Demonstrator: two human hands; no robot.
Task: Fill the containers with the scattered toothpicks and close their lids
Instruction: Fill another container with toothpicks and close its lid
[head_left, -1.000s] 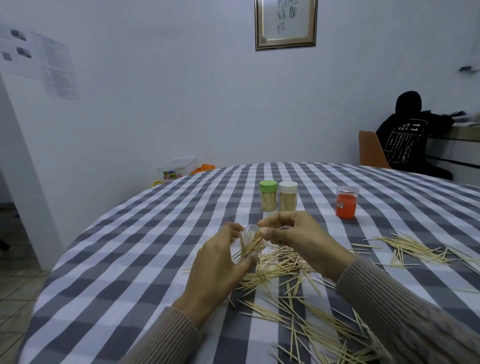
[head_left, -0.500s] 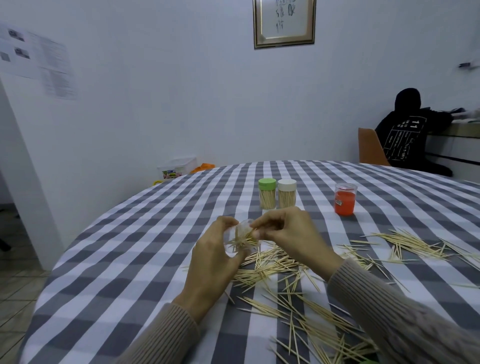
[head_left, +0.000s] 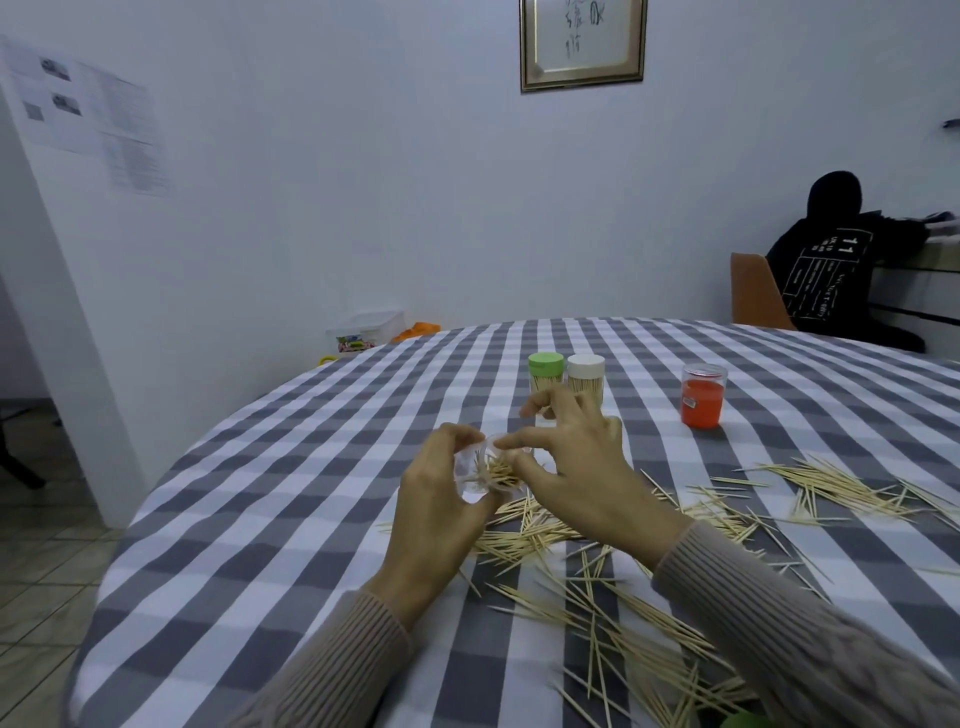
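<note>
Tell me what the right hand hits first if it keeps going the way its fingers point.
Probably the clear container held by the left hand: the right hand already has its fingertips at the container's mouth, though depth is unclear.

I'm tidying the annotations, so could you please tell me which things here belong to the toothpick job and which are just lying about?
Part of the job:
- clear container held in the left hand
- right hand at its mouth
- scattered toothpicks
- green-lidded container
- white-lidded container

Just lying about:
- orange jar
- framed picture
- wall papers
</note>
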